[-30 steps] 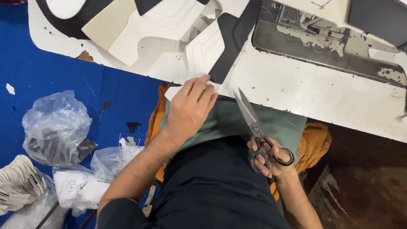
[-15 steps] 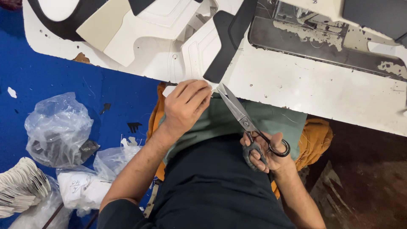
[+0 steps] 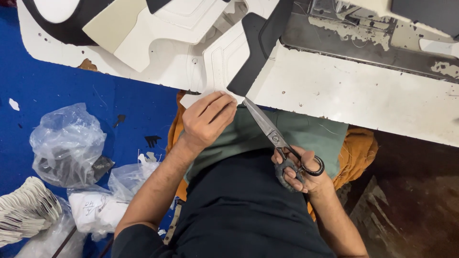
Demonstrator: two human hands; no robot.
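Scissors (image 3: 275, 138) with long steel blades and dark looped handles sit at the near edge of a white worktable (image 3: 363, 95), where a person trims a white-and-black stitched panel (image 3: 234, 62) that overhangs the table towards the lap. The right hand (image 3: 299, 169) is closed through the handles, fingers curled in the loops; the left hand (image 3: 208, 119) pinches the panel's pale lower corner between thumb and fingers, just beside the blade tips. The blades appear nearly shut, the tips touching or all but touching the panel's edge next to the black strip; whether any cut has been made there cannot be told, and no loose offcut shows at the spot, so the trimming looks to be at its start. The scissors' long axis runs diagonally, handles low and to the right over the dark apron (image 3: 239, 210), points aimed up and to the left at the table edge. Clear plastic bags (image 3: 67, 143) lie on the blue floor (image 3: 57, 81) to the left.
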